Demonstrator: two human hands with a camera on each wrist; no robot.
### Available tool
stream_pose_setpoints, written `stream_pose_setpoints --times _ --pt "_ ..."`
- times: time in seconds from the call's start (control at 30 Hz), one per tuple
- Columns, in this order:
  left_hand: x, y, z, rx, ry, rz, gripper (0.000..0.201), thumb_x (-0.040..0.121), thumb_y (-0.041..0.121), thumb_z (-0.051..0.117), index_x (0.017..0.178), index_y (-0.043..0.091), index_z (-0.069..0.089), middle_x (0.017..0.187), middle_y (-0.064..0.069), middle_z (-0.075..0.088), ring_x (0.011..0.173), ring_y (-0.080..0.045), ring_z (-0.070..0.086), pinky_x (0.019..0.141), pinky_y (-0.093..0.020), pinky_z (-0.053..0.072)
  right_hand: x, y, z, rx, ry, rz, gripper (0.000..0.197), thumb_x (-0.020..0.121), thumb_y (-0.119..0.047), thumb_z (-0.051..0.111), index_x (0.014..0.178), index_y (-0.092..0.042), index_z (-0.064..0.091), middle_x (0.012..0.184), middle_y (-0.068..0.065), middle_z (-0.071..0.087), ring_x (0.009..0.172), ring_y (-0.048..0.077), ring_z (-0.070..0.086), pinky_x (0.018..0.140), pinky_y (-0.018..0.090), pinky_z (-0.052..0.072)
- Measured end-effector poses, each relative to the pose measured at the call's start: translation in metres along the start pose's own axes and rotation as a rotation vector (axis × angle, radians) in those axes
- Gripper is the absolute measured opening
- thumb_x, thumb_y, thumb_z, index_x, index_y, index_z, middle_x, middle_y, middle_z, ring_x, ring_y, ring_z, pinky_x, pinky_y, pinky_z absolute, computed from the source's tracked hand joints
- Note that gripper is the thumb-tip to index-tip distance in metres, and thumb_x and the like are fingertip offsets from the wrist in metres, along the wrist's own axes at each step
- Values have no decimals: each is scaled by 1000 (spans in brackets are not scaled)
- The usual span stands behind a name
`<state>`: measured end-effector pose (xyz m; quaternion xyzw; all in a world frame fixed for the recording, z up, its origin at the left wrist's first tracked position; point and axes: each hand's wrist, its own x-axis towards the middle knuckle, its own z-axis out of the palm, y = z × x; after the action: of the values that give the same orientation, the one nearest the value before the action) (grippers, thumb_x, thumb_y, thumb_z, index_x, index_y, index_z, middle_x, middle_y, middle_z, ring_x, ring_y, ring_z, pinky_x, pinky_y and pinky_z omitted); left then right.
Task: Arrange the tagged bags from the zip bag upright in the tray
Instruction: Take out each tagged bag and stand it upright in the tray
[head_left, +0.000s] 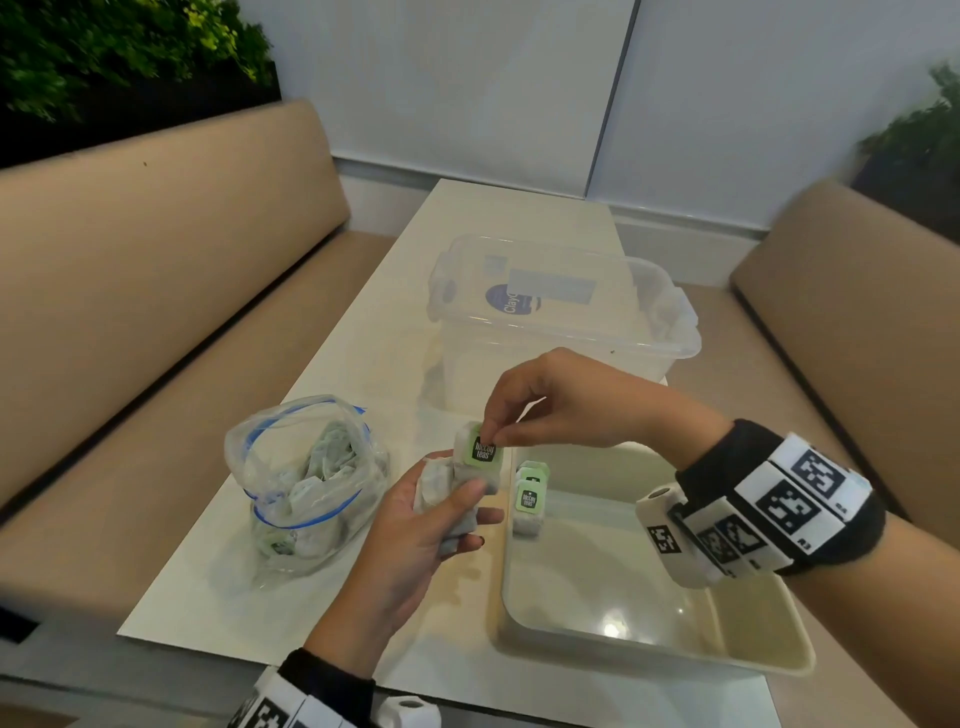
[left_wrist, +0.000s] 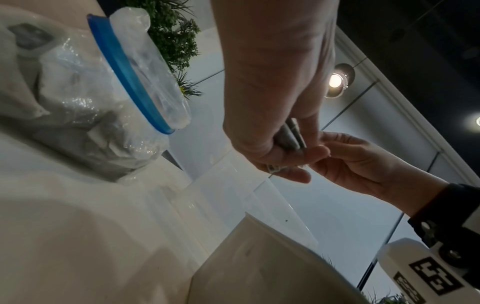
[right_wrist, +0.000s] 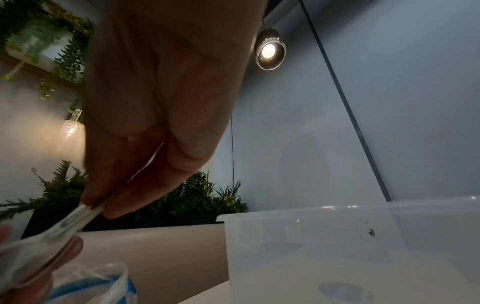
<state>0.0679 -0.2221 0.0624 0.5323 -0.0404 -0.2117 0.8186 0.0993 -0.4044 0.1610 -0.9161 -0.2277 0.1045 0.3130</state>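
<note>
My left hand (head_left: 441, 512) grips a small bunch of white tea bags (head_left: 470, 486) just left of the cream tray (head_left: 649, 618). My right hand (head_left: 496, 434) pinches the green tag (head_left: 482, 451) of the top bag in that bunch. Two tagged bags (head_left: 529, 501) stand upright in the tray's far left corner. The clear zip bag (head_left: 306, 483) with a blue seal sits open on the table to the left, with several more bags inside. In the left wrist view both hands meet at the held bags (left_wrist: 292, 137). In the right wrist view my fingertips (right_wrist: 114, 209) pinch the tag (right_wrist: 78, 218).
A clear plastic storage box (head_left: 561, 306) stands on the white table (head_left: 332, 415) behind the tray. Tan bench seats (head_left: 156, 270) run along both sides. Plants sit at the back corners.
</note>
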Motion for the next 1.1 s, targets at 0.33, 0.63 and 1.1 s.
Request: stream_pose_setpoints --times 0.33,0.63,1.1 --pt "0 -2 -3 141 116 47 13 84 10 65 96 16 63 86 -3 73 75 -19 72 54 -22 53 -11 9 7 -8 104 -127 27 84 3 62 96 -17 75 98 -9 69 81 12 66 75 22 55" --pt "6 0 -23 -89 215 -116 23 94 -2 40 109 6 55 90 -16 68 63 -23 71 48 -19 53 -29 46 14 -278 -278 257 34 86 -8 52 104 -29 72 108 -9 70 97 9 62 79 16 44" --pt "6 -1 -21 -184 200 -204 20 94 4 40 97 -3 58 84 -23 69 62 -30 70 44 -20 52 -6 68 54 -396 -484 440 49 86 2 39 126 -17 61 128 6 59 118 24 53 101 28 40"
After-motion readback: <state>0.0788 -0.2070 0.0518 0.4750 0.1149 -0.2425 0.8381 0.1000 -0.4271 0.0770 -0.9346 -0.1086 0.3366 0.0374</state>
